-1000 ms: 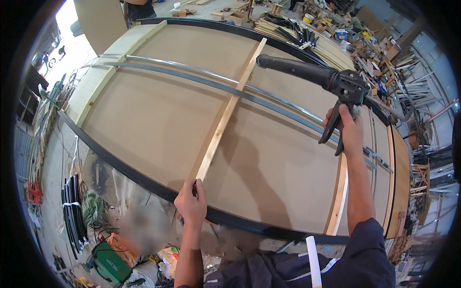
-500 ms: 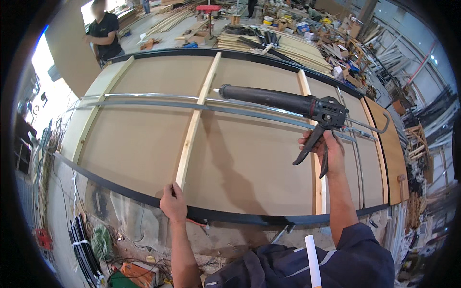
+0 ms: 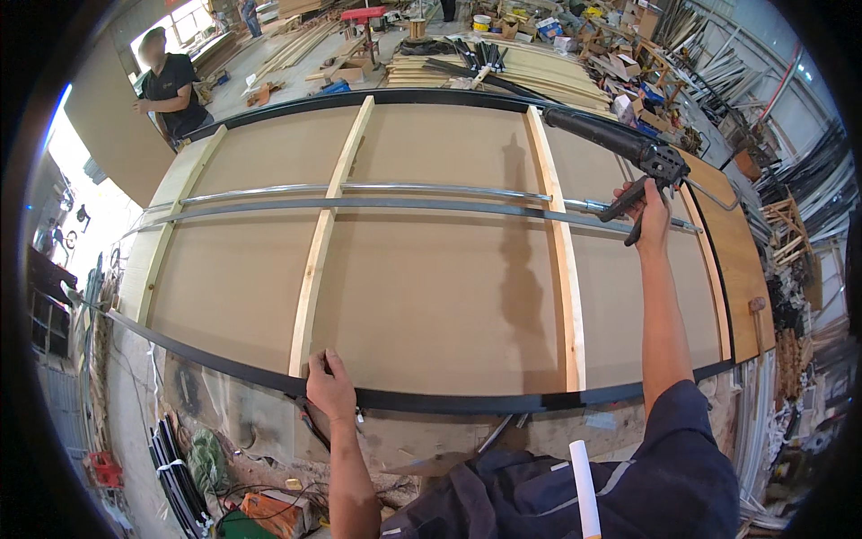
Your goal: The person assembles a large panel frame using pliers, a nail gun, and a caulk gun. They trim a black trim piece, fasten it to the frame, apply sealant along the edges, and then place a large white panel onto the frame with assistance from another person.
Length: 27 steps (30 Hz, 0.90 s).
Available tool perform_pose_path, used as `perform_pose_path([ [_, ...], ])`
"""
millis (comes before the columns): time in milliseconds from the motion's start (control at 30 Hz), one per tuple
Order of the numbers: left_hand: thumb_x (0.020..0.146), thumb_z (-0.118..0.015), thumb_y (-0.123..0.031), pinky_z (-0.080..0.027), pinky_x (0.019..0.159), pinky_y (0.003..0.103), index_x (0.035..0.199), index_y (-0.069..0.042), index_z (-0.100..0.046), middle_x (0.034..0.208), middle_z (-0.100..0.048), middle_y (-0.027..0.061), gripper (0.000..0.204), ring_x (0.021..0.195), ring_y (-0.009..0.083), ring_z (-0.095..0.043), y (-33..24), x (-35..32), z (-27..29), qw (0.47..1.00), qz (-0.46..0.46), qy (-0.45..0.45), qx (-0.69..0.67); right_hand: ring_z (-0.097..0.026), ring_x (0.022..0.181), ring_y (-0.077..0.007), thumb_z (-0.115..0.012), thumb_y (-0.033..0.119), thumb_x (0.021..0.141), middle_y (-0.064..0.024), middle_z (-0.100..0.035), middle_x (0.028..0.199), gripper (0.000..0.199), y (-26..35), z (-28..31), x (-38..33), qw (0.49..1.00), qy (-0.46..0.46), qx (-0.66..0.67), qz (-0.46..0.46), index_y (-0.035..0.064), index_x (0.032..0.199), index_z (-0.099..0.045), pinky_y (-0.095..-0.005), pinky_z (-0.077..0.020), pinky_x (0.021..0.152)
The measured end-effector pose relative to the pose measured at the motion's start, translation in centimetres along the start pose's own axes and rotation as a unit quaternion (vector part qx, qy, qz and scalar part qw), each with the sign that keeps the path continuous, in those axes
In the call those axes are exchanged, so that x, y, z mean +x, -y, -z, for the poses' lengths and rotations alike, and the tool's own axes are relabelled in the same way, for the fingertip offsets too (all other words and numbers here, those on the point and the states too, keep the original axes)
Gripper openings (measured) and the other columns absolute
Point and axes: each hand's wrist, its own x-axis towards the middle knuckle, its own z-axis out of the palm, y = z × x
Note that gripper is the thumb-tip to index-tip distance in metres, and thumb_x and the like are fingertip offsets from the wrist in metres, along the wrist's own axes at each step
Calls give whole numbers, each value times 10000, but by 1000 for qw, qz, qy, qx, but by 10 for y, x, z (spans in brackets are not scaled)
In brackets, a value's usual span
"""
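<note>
My right hand [image 3: 653, 216] is closed around the handle of a black caulking gun [image 3: 611, 139]. Its long barrel points to the upper left over the far right part of a large panel [image 3: 431, 296]. My left hand [image 3: 331, 386], fingers loosely curled with thumb and forefinger apart, is at the panel's near black edge [image 3: 449, 401]. Just to its left is the lower end of a pale wooden batten [image 3: 316, 260]. Whether this hand touches the edge is unclear. A second batten [image 3: 558, 251] crosses the panel further right.
Two long metal bars lie lengthwise across the battens, including a grey bar [image 3: 431, 205]. A brown board [image 3: 738, 260] adjoins the right end. Beyond the far left corner stands a person [image 3: 171, 85]. Stacked timber [image 3: 530, 76] and clutter lie behind; black strips [image 3: 175, 472] lie at lower left.
The caulking gun has moved right and away from me, over the panel's far right part. My view has shifted, and my left hand is now further right of the batten's end.
</note>
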Motion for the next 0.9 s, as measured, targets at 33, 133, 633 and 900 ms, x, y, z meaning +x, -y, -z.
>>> perform_pose_path([
  [33, 1028, -601, -277, -536, 672, 378, 1004, -16, -682, 766, -700, 129, 274, 698, 264, -700, 0, -1, 0, 1000, -3, 6, 13, -729, 901, -295, -498, 324, 1077, -162, -680, 983, 402, -6, 5, 11, 1000, -2, 3, -4, -64, 1088, -603, -428, -625, 776],
  [133, 1023, -607, -300, -537, 669, 404, 994, -25, -686, 785, -711, 145, 287, 719, 304, -707, -2, -1, 2, 999, 3, 14, 41, -738, 843, -286, -532, 301, 1063, -157, -686, 957, 368, -22, 8, 31, 1000, -1, 13, -13, -62, 1093, -586, -384, -636, 724],
  [633, 1027, -586, -338, -517, 663, 425, 886, -9, -652, 718, -689, 138, 364, 688, 319, -691, -9, 2, 2, 996, -5, 6, 84, -686, 659, -229, -600, 343, 1022, -109, -660, 787, 358, -20, 53, 15, 990, -23, -139, -3, -13, 1000, -624, -360, -568, 590],
  [900, 1025, -577, -377, -534, 692, 449, 933, -24, -686, 775, -720, 146, 380, 741, 352, -708, -3, 2, 3, 997, 0, 26, 72, -686, 649, -200, -609, 389, 1015, -86, -654, 774, 408, 34, 98, -103, 984, 8, -178, -10, -13, 951, -639, -343, -572, 589],
])
